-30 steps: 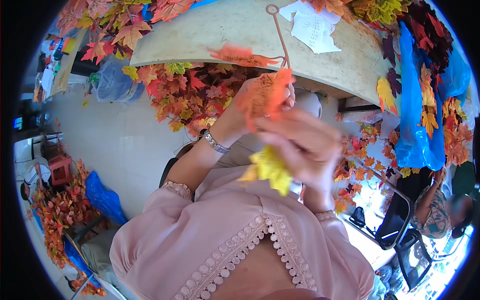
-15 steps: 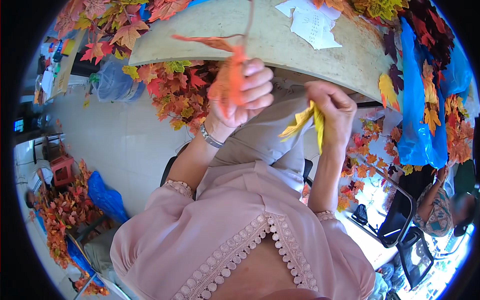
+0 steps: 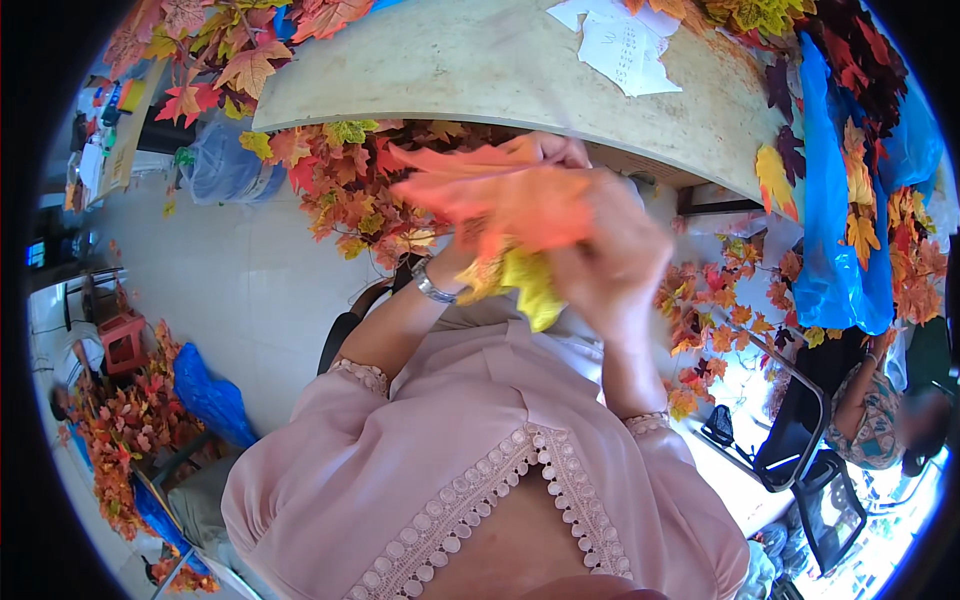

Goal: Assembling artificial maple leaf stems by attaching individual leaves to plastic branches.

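Note:
In front of my lap both hands meet, smeared by motion. Orange-red artificial maple leaves spread across my left hand and hide most of it; a few curled fingers show past their upper edge, closed on the leaf spray. My right hand is closed and overlaps the left. Below its fingers hang yellow artificial maple leaves, held in that hand. A thin stem, blurred, rises from the hands over the table edge. Exactly where the fingers pinch cannot be seen.
A pale worktable lies just beyond my hands, with torn white paper on it. Leaf garlands hang below its left edge. Blue plastic bags hang at the right. Another person sits at far right.
My hands have come together, the right moving left and the left moving right. The orange leaves have swung lower and now overlap the yellow leaves.

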The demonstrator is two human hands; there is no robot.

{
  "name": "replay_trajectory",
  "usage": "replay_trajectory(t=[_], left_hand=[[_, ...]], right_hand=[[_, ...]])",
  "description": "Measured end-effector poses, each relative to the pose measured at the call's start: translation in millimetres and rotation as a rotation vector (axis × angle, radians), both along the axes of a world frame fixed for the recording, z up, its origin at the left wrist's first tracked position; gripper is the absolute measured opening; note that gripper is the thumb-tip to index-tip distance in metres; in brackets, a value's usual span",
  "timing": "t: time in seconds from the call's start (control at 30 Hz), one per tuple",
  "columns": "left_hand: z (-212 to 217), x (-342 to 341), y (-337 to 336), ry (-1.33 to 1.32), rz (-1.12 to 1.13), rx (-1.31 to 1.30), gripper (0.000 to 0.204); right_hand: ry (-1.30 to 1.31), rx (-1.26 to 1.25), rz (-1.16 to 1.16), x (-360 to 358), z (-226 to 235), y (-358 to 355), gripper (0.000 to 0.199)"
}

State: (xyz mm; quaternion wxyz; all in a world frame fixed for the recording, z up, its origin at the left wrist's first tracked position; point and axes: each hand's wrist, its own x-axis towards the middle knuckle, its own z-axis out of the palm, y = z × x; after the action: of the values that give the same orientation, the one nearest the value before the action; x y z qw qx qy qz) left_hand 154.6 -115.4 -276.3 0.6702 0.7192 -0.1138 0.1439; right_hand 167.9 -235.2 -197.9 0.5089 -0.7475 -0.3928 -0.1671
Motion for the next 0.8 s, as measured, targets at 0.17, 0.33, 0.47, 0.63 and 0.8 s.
replay_trajectory(t=[0.17,0.33,0.47,0.63,0.8], left_hand=[[-6,24,-2,0.056,-0.522,-0.732,0.031],[21,8,4,0.275,-0.311,-0.742,0.022],[33,9,7,0.342,-0.453,-1.013,0.013],[31,3,2,0.345,-0.375,-0.884,0.016],[25,-1,-1,0.338,-0.223,-0.733,0.017]], right_hand=[[0.072,-0.245,0.038,-11,15,14,0.019],[0.144,0.115,-0.037,-5,3,-2,0.023],[0.489,0.494,-0.113,-2,2,-10,0.021],[0.128,0.260,-0.174,10,-21,-9,0.020],[0.223,0.358,-0.230,10,-40,-1,0.018]])
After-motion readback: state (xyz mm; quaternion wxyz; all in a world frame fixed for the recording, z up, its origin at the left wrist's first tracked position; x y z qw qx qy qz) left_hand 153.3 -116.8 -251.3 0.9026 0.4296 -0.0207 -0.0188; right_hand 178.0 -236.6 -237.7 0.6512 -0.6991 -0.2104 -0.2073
